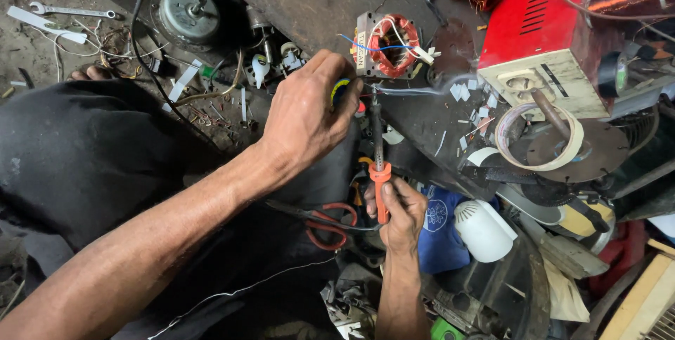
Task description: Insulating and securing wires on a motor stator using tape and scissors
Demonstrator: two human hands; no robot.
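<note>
**Soldering at the stator leads, joint not yet finished**

Nearest us, our left forearm crosses the dark cloth over our lap, and our left hand (306, 118) is curled shut around a small yellow-and-blue thing, most likely a roll or spool; we cannot tell exactly what it is. Far right stands the red metal box (545, 30) with a cream front panel, the largest thing on the bench. Just near of it lies a ring of pale tape (540, 136). Left of the box sits the motor stator (385, 45), its copper winding wrapped in red, with blue and white leads trailing out toward our left hand.

Our right hand (402, 215) pinches the orange handle of the soldering iron (378, 143), whose tip points up to the spot just below the stator. A wisp of smoke drifts right from there, so we judge the joint is being made now. The leads look loose and bare of sleeving; insulating them seems left to do. Red-handled scissors (329, 226) lie near the right hand, untouched.
</note>
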